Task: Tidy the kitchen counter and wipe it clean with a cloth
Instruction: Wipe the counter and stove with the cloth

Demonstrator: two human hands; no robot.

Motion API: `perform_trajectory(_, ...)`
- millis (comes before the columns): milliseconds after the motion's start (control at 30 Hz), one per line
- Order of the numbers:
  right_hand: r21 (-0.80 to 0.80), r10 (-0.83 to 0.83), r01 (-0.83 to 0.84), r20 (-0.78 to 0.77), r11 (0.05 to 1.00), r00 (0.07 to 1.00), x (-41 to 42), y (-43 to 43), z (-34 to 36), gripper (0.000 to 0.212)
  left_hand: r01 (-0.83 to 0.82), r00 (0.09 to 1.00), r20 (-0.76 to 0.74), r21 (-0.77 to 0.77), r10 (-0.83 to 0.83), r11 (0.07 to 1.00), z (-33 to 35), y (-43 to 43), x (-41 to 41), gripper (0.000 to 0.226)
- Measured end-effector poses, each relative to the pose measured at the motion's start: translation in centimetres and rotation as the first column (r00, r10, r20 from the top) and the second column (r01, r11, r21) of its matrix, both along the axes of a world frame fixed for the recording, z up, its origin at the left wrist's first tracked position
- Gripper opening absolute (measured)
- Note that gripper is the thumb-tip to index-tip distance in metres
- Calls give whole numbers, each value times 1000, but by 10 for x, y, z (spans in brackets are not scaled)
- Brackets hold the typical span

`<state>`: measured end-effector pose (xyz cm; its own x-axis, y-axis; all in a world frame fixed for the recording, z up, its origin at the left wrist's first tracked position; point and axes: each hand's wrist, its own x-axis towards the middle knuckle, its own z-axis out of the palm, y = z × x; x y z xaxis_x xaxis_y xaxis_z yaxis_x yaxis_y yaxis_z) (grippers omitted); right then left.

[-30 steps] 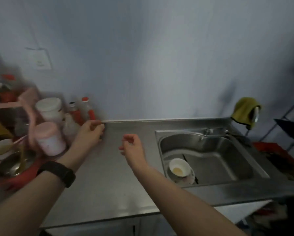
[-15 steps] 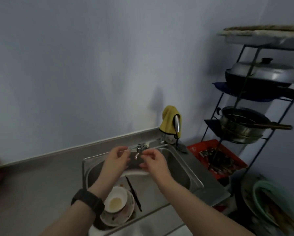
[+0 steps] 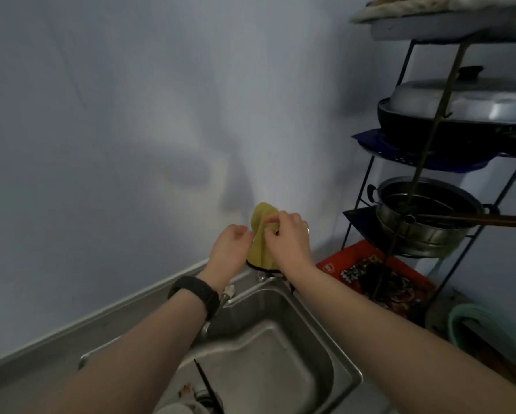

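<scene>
The soft yellow cloth [image 3: 261, 249] behind the steel sink [image 3: 280, 369] looks light and floppy, so the right hand [image 3: 286, 242] pinches its top fold, while the left hand [image 3: 230, 251] curls beside it, grip unclear.

Black wire rack [image 3: 359, 201] beside the sink [image 3: 280, 348]: lidded pan [image 3: 460, 100] above a steel pot [image 3: 424, 237], red packet [image 3: 367, 264] below.
</scene>
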<state>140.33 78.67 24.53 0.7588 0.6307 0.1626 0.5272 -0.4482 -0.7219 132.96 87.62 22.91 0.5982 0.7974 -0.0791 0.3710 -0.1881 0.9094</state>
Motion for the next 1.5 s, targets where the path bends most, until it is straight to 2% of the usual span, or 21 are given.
perform_trajectory(100,-74,-68,68,-6,995,998,25,25,-9,34,36,999,-32,-6,-36,999,-6,21,34,46)
perform_trajectory(200,-102,-107,99,-75,990,991,42,43,-19,43,65,995,-76,-27,-67,998,-16,37,53,54)
perform_trajectory(333,-75,-77,67,-141,995,987,53,52,-29,46,92,989,-119,-11,-92,996,-24,46,64,45)
perform_trajectory(600,-1,-94,94,-48,996,994,52,43,-27,36,115,992,-38,-70,-118,991,-16,36,65,34)
perform_trajectory(800,48,-143,139,112,989,983,63,36,-13,20,225,972,-75,37,-221,974,-9,26,54,32)
perform_trajectory(900,190,-106,79,132,979,986,60,33,-4,13,183,983,8,87,-185,979,1,24,44,24)
perform_trajectory(1000,345,-43,15,73,938,996,56,38,8,10,89,989,99,203,-111,975,20,24,31,18)
perform_trajectory(1133,406,78,-96,60,909,995,36,40,32,16,-56,972,236,241,-2,969,46,23,11,21)
perform_trajectory(1233,377,221,-240,94,894,971,14,33,51,23,-115,947,320,253,29,960,62,19,-8,20)
perform_trajectory(1300,353,344,-331,26,875,939,2,27,62,31,-142,930,365,283,31,949,75,14,-22,20)
perform_trajectory(1400,187,485,-469,-46,863,873,-7,23,63,50,-188,913,406,333,39,924,93,8,-45,17)
perform_trajectory(1467,46,500,-498,-44,866,865,-12,22,59,52,-192,918,395,358,38,914,101,4,-62,15)
perform_trajectory(1500,29,493,-492,-77,870,867,-14,20,59,49,-196,925,376,369,47,909,102,1,-71,15)
